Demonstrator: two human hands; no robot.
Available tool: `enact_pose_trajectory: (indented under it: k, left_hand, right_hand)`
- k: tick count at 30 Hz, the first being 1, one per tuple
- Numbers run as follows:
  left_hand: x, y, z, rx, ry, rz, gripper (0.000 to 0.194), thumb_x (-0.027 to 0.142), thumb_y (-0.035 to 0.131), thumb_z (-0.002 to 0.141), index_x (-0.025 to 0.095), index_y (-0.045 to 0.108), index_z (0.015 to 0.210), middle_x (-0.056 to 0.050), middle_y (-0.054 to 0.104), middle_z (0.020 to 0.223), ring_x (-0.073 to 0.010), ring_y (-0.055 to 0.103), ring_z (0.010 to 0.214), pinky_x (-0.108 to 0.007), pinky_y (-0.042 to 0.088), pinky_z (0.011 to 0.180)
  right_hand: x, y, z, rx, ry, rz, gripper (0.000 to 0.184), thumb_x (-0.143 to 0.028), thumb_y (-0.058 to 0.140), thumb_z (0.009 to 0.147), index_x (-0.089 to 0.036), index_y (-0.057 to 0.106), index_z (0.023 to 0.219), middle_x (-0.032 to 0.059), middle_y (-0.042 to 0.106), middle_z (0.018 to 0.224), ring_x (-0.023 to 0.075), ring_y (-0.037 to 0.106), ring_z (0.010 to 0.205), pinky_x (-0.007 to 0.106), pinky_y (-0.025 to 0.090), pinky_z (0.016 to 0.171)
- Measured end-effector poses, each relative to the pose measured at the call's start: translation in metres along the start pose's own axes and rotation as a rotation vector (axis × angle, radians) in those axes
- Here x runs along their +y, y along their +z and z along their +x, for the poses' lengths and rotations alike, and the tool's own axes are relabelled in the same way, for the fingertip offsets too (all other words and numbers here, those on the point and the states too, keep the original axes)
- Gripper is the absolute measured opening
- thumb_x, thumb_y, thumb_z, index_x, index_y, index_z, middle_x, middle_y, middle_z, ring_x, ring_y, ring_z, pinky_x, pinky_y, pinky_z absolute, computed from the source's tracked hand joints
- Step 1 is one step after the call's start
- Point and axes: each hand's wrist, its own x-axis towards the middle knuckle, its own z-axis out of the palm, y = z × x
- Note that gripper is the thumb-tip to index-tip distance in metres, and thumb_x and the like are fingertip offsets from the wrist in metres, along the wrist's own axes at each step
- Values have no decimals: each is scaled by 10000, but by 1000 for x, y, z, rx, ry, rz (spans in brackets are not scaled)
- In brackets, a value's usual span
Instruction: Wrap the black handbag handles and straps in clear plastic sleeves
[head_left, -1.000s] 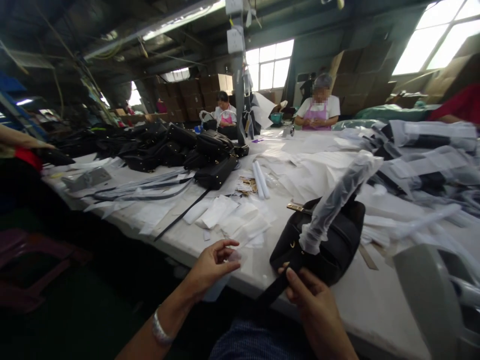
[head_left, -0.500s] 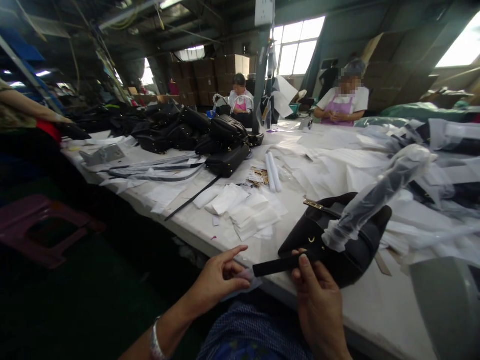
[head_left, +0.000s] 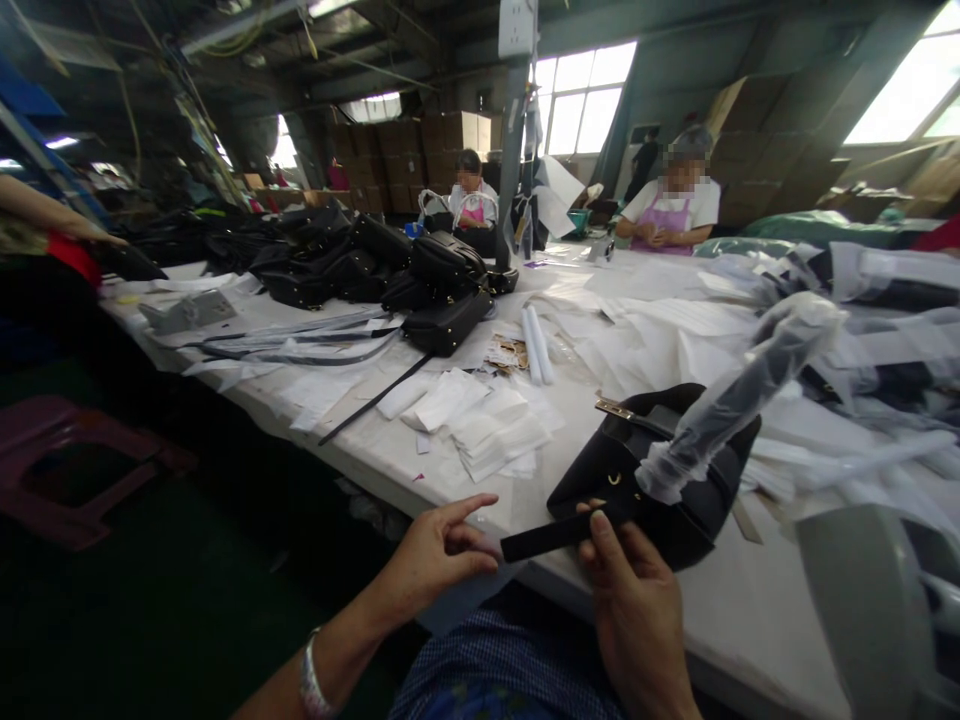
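A short black strap (head_left: 541, 538) is pinched between the thumb and fingers of my right hand (head_left: 634, 590), its free end pointing left. My left hand (head_left: 442, 548) is beside that end, index finger stretched out, thumb and middle finger close around a bit of translucent plastic film (head_left: 459, 598) that hangs below; the grip is partly hidden. Behind my right hand a black handbag (head_left: 592, 470) lies tilted on the table, with gold-coloured fittings. Its handle (head_left: 739, 405) is wrapped in clear plastic.
White paper sheets (head_left: 495, 430) and a long black strap (head_left: 375, 400) lie on the white table (head_left: 435, 490). Black bags (head_left: 446, 320) are heaped further back. Plastic-wrapped items (head_left: 885, 350) fill the right. Two people sit across; another person's arm (head_left: 60, 212) reaches in at left.
The film at the strap's end has shifted down, leaving the black end bare beside my left fingers. My right hand keeps its hold. The whole view has shifted slightly.
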Motion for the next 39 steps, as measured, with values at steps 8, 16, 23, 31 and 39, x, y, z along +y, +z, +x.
enact_pose_trajectory:
  k: [8, 16, 23, 31, 39]
  left_hand:
    - [-7, -5, -3, -17, -24, 10, 835, 183, 850, 633, 134, 520, 1399, -2, 751, 760, -160, 679, 700, -277, 512, 717]
    - [-9, -8, 0, -23, -42, -35, 841, 179, 853, 634, 130, 513, 1401, -1, 745, 755, -149, 670, 693, -270, 505, 716]
    - [-8, -9, -2, -8, -42, -53, 855, 171, 858, 619, 112, 511, 1399, 11, 729, 731, -134, 649, 665, -249, 488, 677]
    - [-7, -9, -1, 1, -43, -58, 866, 195, 861, 633, 106, 495, 1413, -3, 747, 765, -133, 649, 674, -241, 483, 671]
    - [10, 11, 10, -45, -30, -60, 733, 217, 833, 672, 137, 573, 1352, -40, 781, 812, -162, 686, 692, -266, 504, 702]
  right_hand:
    - [2, 3, -3, 17, 27, 136, 308, -385, 859, 696, -217, 776, 941, 27, 729, 942, 63, 527, 604, 174, 474, 565]
    - [5, 1, 0, 6, 27, 165, 269, -366, 851, 722, -239, 773, 945, 1, 724, 945, 50, 522, 634, 140, 467, 597]
    - [6, 1, -1, 13, 21, 157, 263, -356, 855, 714, -232, 774, 931, 11, 730, 946, 56, 520, 622, 158, 470, 595]
    - [3, 0, -2, -16, -32, -16, 342, -434, 830, 708, -187, 767, 936, 36, 719, 849, 105, 527, 592, 237, 473, 574]
    - [-8, -3, -3, -150, 11, -275, 415, -523, 739, 784, -166, 766, 993, -2, 639, 630, 145, 567, 633, 240, 465, 623]
